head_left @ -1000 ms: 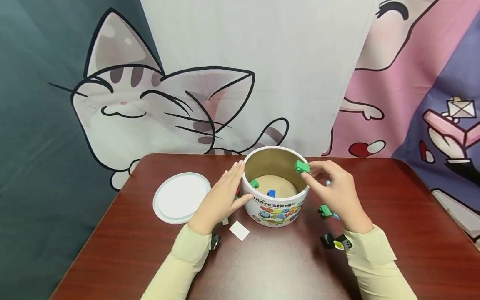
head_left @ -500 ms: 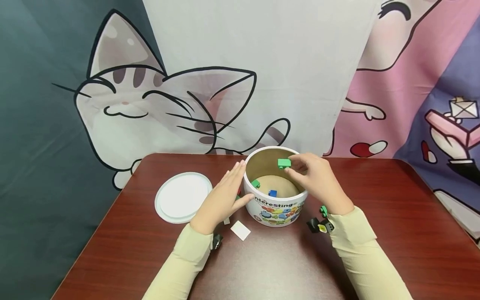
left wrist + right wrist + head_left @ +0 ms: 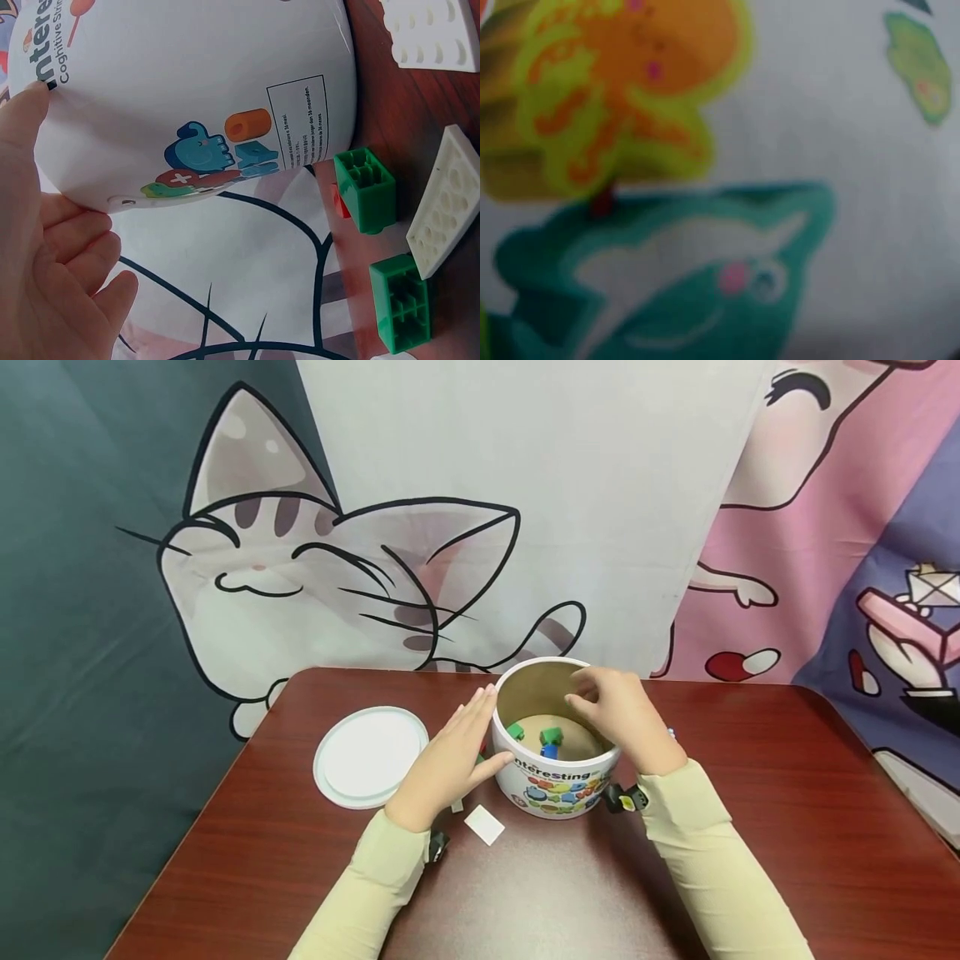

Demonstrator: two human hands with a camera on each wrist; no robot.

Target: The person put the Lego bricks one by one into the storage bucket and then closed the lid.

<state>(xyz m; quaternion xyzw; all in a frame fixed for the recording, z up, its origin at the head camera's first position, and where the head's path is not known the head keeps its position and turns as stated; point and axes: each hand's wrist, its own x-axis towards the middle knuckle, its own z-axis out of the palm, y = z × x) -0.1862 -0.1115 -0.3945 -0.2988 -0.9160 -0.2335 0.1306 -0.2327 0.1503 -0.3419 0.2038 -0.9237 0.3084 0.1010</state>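
Note:
A white printed bucket (image 3: 555, 793) stands in the middle of the table. My left hand (image 3: 447, 760) rests flat against its left side, and the left wrist view has the thumb and fingers spread along its wall (image 3: 202, 90). Over the right rim reaches my right hand (image 3: 622, 714), its fingers loosely bent inside the opening with nothing visible in them. On the bucket's floor lie a green toy block (image 3: 551, 736), a blue block (image 3: 550, 751) just in front of it, and another green block (image 3: 516, 732) at the left. Printed animals fill the right wrist view.
Left of the bucket lies a white lid (image 3: 371, 757). A small white plate (image 3: 484, 825) is in front of it. In the left wrist view, green blocks (image 3: 367, 193), white studded pieces (image 3: 448, 201) and a bit of red (image 3: 340, 202) are beside the bucket.
My right hand has moved left and over the bucket and let go of the green block, which now lies inside near the blue one. My left hand stays against the bucket.

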